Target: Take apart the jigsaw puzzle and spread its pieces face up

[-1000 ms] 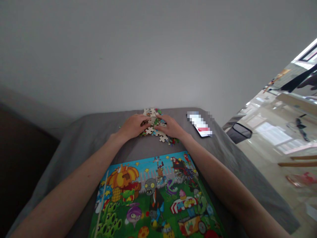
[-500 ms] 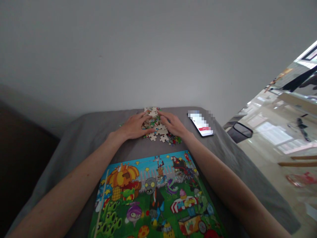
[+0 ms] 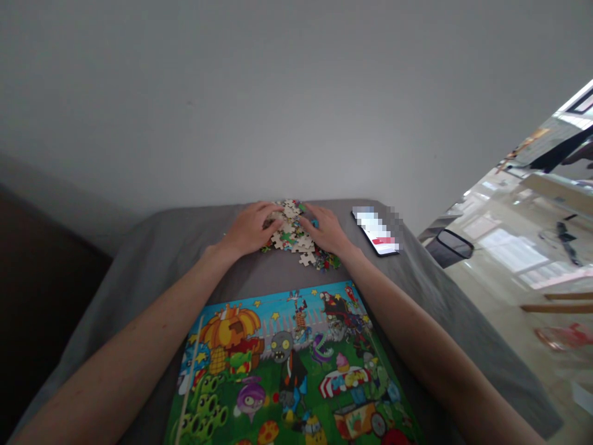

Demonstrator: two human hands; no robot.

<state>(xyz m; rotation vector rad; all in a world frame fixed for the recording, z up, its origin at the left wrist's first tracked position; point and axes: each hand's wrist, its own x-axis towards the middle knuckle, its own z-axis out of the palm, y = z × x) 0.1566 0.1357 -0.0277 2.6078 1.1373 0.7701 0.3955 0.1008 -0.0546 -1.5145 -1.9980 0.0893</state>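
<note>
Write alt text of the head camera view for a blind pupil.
The left hand and right hand rest on loose jigsaw pieces on a grey cloth. A Plants vs. Zombies picture board lies nearer the person, a smartphone to the right.

The bare left forearm (image 3: pixel 125 352) rises from 7 o'clock and the bare right forearm (image 3: pixel 426 346) from 5 o'clock, converging toward 12 o'clock. The left hand (image 3: pixel 248 230) and right hand (image 3: pixel 325 230) lie palm down, a small gap between them, with fingers spread, gently curved and angled inward. Both wrists are low and nearly straight.
</note>
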